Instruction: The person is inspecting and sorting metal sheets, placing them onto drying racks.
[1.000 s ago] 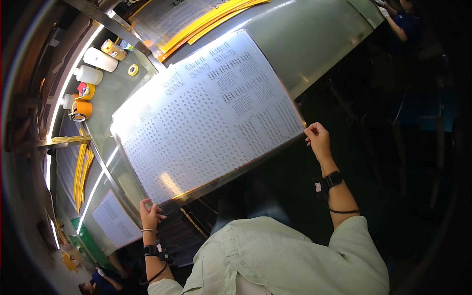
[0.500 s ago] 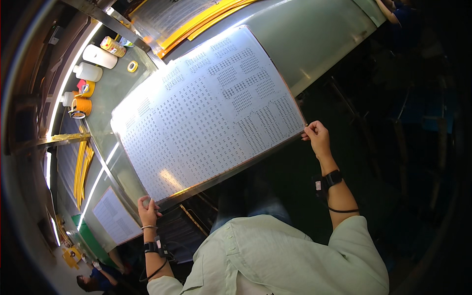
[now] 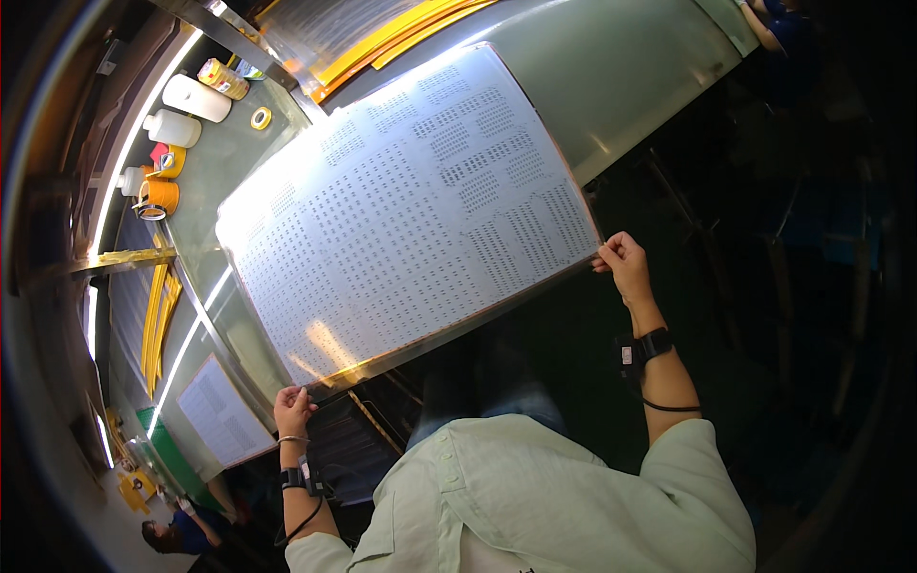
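Observation:
A large, thin, whitish panel [image 3: 401,239] with rows of small dark marks and a copper-coloured edge spreads out in front of me. My left hand [image 3: 293,413] pinches its near left corner, fingers closed. At the near right corner, my right hand [image 3: 625,267] grips the panel between thumb and fingers. Most of the panel lies over the greenish worktop [image 3: 592,76], while its near edge sticks out past the front. Bright glare washes out the far left part. Whether its underside touches the worktop, I cannot tell.
Along the back left stand a white roll [image 3: 196,98], a white bottle [image 3: 173,128], an orange tape roll [image 3: 159,197] and a yellow tape ring [image 3: 261,117]. Another marked panel [image 3: 224,411] lies at lower left. Yellow strips [image 3: 411,43] are at the far side. Two other people are at the edges.
The panel has shifted slightly to the right, and both my hands have moved right with it. Both grips stay closed on its near corners.

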Motion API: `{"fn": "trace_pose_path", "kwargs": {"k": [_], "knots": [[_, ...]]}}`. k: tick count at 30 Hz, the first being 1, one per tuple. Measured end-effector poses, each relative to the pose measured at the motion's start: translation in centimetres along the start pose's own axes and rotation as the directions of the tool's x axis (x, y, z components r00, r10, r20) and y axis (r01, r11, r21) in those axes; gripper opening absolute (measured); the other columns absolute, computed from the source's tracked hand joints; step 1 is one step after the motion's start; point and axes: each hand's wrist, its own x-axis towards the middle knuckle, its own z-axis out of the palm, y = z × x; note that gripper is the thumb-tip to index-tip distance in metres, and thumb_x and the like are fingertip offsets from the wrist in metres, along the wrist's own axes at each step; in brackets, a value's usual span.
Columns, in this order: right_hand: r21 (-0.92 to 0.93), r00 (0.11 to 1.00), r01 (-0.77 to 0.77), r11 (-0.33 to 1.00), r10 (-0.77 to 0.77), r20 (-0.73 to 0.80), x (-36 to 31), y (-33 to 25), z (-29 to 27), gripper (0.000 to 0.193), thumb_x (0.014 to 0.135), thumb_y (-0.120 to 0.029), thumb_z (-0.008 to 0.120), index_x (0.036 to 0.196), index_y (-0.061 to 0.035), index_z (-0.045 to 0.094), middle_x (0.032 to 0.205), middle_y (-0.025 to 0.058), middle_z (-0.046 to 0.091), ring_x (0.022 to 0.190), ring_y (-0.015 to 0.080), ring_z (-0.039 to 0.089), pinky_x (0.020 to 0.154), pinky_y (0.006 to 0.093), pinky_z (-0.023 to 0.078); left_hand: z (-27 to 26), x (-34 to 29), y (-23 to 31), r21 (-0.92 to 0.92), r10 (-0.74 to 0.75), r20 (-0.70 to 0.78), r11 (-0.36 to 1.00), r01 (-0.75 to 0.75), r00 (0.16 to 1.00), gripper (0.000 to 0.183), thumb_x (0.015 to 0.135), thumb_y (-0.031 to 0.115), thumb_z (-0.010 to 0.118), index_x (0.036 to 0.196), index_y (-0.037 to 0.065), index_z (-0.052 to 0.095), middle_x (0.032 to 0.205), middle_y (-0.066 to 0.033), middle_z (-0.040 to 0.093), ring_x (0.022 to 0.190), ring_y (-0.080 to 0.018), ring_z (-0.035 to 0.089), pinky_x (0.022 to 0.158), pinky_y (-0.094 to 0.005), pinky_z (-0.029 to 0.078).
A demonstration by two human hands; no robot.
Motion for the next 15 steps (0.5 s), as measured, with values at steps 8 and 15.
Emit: {"fn": "trace_pose_path", "kwargs": {"k": [8,15], "knots": [[-0.175,0.982,0.119,0.977,-0.142,-0.123,2.8,0.2,0.0,0.010,0.081,-0.004,0.054,0.075,-0.0060,0.046,0.065,0.0015,0.049,0.058,0.0092,0.053,0.052,0.0211,0.045,2.9,-1.6,5.4,-0.011,0.355,-0.157,0.932,-0.361,0.921,0.009,0.080,0.004,0.059,0.075,0.002,0.052,0.062,-0.0022,0.052,0.053,-0.0086,0.050,0.049,-0.0210,0.044],[-0.078,1.000,0.004,0.997,-0.004,0.007,4.0,4.0,-2.2,0.009,0.086,-0.009,0.052,0.080,-0.0079,0.046,0.071,-0.0003,0.050,0.063,0.0057,0.048,0.058,0.0171,0.040,4.6,-2.7,-1.2,0.529,0.676,-0.339,0.712,-0.461,0.654,0.017,0.073,0.004,0.063,0.066,0.003,0.047,0.059,-0.0040,0.044,0.054,-0.0137,0.042,0.051,-0.0267,0.036]]}}
